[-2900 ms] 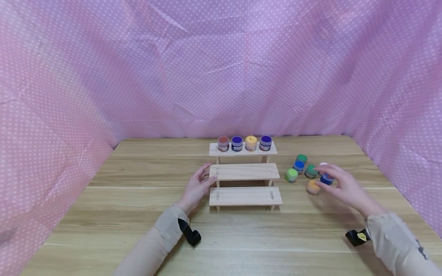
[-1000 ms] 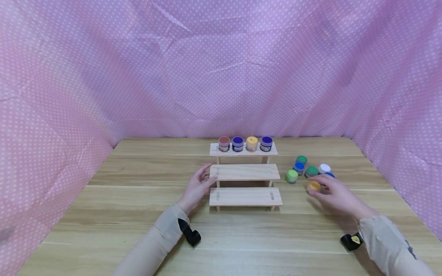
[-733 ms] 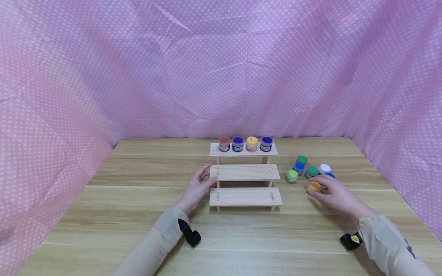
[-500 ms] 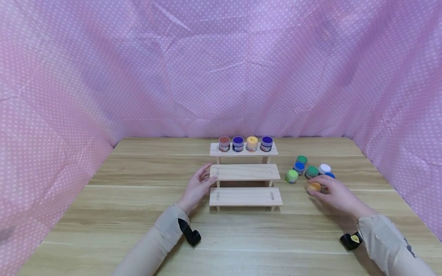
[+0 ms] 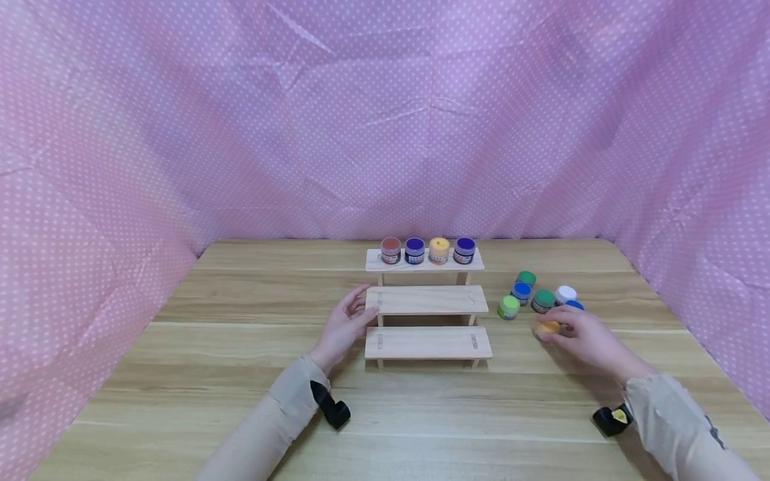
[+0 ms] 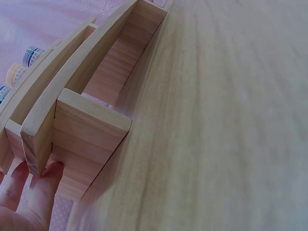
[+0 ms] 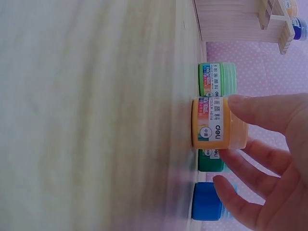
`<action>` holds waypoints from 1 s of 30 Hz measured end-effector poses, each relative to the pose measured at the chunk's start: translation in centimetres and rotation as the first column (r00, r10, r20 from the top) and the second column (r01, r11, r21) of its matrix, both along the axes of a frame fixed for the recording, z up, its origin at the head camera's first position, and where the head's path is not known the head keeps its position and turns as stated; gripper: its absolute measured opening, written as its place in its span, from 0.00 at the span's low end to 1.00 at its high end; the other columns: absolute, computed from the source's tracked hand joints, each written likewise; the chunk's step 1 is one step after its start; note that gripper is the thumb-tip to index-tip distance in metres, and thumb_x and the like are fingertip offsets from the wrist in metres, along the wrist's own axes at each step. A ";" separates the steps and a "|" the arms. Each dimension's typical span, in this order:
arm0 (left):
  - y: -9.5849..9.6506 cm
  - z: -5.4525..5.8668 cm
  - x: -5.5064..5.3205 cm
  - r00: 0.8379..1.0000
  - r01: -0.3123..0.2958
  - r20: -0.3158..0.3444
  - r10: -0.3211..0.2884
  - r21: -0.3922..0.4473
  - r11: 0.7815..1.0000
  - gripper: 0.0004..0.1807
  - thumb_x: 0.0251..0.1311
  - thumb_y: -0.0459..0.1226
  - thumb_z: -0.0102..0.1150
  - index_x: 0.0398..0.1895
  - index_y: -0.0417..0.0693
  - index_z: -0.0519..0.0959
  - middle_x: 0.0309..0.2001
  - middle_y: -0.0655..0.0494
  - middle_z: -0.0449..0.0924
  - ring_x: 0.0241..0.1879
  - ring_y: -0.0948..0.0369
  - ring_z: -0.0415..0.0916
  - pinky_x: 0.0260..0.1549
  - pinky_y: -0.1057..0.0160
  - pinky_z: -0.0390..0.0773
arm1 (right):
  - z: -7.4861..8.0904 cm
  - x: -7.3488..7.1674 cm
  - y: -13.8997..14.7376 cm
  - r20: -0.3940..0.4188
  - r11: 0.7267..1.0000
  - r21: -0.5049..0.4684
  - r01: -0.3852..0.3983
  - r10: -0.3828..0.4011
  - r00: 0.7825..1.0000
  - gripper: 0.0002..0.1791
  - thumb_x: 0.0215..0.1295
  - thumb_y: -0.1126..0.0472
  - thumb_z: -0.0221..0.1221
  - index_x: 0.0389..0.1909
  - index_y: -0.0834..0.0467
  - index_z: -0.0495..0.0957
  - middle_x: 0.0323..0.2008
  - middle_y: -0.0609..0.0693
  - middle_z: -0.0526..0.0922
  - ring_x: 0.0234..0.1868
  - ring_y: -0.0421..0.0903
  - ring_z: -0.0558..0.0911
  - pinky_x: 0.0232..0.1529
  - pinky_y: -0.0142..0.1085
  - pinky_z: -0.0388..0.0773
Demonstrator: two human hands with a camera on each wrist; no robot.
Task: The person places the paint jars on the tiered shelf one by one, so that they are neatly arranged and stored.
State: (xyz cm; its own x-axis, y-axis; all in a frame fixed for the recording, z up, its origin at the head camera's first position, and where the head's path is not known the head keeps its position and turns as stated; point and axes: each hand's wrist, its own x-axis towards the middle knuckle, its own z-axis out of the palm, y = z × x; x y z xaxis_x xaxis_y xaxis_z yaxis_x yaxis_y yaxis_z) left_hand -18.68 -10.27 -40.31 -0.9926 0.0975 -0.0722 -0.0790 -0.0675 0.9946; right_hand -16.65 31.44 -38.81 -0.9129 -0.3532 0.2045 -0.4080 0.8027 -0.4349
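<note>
A three-step wooden display stand (image 5: 426, 300) stands mid-table. My left hand (image 5: 341, 327) holds its left end, thumb at the front corner of the middle step and fingers at the back; in the left wrist view the fingertips (image 6: 54, 169) are right at the board ends. On the right, my right hand (image 5: 586, 337) pinches an orange paint jar (image 7: 211, 122) by its clear lid, thumb on one side and fingers on the other. The jar stands upright, its lid partly covered by my fingers in the head view.
Four-sided clutter is absent; around the orange jar stand a light green jar (image 5: 508, 307), a dark green jar (image 5: 543, 300), a white-lidded jar (image 5: 565, 294) and several others. A brown-lidded jar (image 5: 390, 251), two purple jars and a yellow jar (image 5: 438, 251) line the top step.
My right hand has come down from above the jars, moving slightly left, and taken hold of the orange jar's lid. The left hand has stayed at the stand.
</note>
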 end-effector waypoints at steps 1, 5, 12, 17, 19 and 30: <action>0.0 0.0 0.0 1.000 0.000 0.000 0.000 0.002 1.000 0.33 0.62 0.29 0.56 0.70 0.47 0.60 0.55 0.45 0.73 0.39 0.68 0.75 0.24 0.73 0.71 | 0.0 0.0 0.0 0.001 1.000 -0.002 0.001 -0.001 1.000 0.16 0.56 0.62 0.66 0.46 0.63 0.81 0.43 0.56 0.84 0.47 0.55 0.79 0.45 0.49 0.79; 0.0 0.0 0.1 1.000 0.002 -0.002 -0.002 0.011 1.000 0.33 0.62 0.29 0.55 0.70 0.46 0.60 0.55 0.45 0.73 0.38 0.68 0.75 0.24 0.73 0.72 | 0.0 0.0 0.0 -0.012 1.000 -0.018 0.005 -0.005 1.000 0.16 0.54 0.63 0.67 0.44 0.62 0.81 0.42 0.56 0.84 0.45 0.50 0.79 0.41 0.43 0.81; -0.1 0.0 0.0 1.000 0.008 -0.006 -0.008 0.018 1.000 0.33 0.62 0.29 0.55 0.70 0.46 0.59 0.55 0.45 0.73 0.38 0.68 0.75 0.24 0.73 0.72 | 0.0 0.0 -0.2 -0.066 0.999 -0.043 0.010 -0.013 0.998 0.14 0.52 0.67 0.67 0.41 0.61 0.82 0.40 0.54 0.84 0.43 0.42 0.78 0.35 0.32 0.81; 0.0 0.1 0.0 1.000 0.006 -0.009 -0.006 0.004 1.000 0.33 0.62 0.29 0.56 0.70 0.46 0.59 0.55 0.44 0.73 0.38 0.69 0.76 0.24 0.73 0.72 | 0.2 0.2 -0.4 -0.062 0.995 -0.077 0.067 -0.071 0.996 0.14 0.55 0.61 0.67 0.43 0.60 0.82 0.43 0.55 0.83 0.46 0.48 0.77 0.38 0.32 0.80; 0.0 0.1 0.0 1.000 0.006 -0.009 -0.006 0.002 1.000 0.33 0.62 0.29 0.56 0.70 0.46 0.59 0.55 0.45 0.72 0.38 0.69 0.75 0.23 0.73 0.71 | 0.3 0.3 -0.6 -0.059 0.992 -0.094 0.089 -0.094 0.994 0.15 0.56 0.58 0.67 0.44 0.59 0.82 0.44 0.56 0.83 0.46 0.48 0.76 0.39 0.30 0.79; -0.1 0.1 -0.1 1.000 0.009 -0.006 -0.009 0.003 1.000 0.33 0.62 0.30 0.56 0.70 0.46 0.59 0.57 0.43 0.72 0.39 0.68 0.75 0.25 0.73 0.73 | 0.9 0.2 -1.4 -0.095 0.972 -0.212 0.099 -0.121 0.988 0.15 0.55 0.61 0.67 0.43 0.61 0.82 0.43 0.60 0.82 0.39 0.19 0.68 0.33 0.22 0.75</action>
